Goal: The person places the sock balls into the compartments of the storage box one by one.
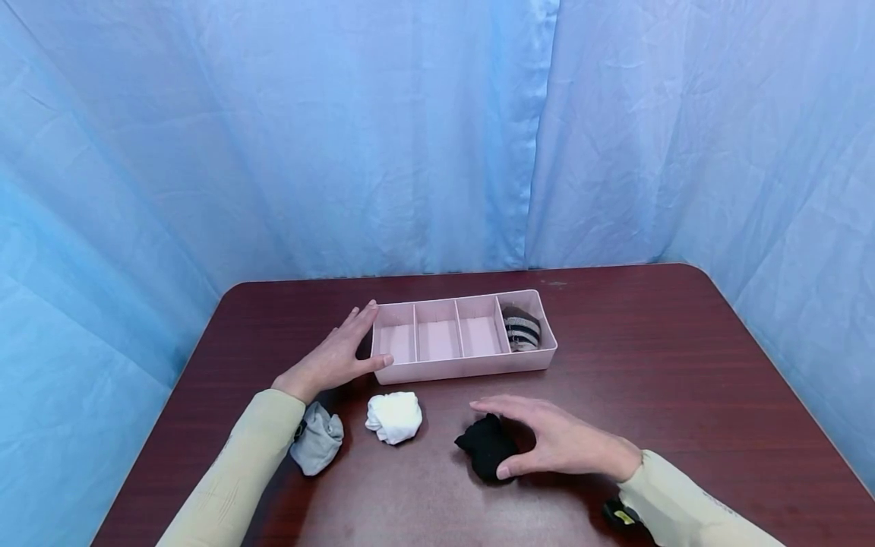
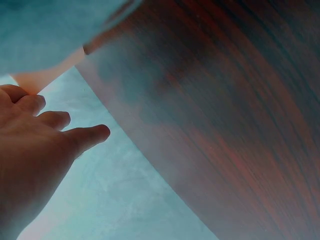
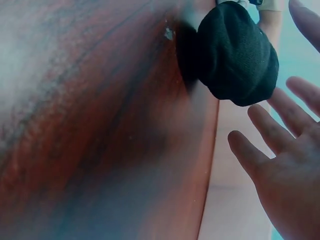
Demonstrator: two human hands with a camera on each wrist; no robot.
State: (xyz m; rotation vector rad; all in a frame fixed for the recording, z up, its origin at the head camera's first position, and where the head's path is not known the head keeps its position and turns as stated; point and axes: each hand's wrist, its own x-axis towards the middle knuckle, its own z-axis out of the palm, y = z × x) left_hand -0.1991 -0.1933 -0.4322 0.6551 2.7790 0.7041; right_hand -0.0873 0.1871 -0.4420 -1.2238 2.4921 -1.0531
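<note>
At the left end of a pink divided box (image 1: 465,369), my left hand (image 1: 331,357) rests with its fingers extended toward the back corner and its thumb over the front corner. My right hand (image 1: 563,441) spreads around a balled black sock (image 1: 485,448) on the table, thumb on the near side and fingers on the far side. In the right wrist view, those fingers look straight and parted beside the black ball. A balled white sock (image 1: 394,418) lies in front of the box, and a grey one (image 1: 317,444) lies by my left wrist.
A dark striped rolled sock (image 1: 522,328) fills the box's rightmost compartment. Under my right sleeve shows a small black object with a yellow mark (image 1: 623,515). Blue curtains (image 1: 383,137) hang behind and beside the dark red wooden table (image 1: 636,342).
</note>
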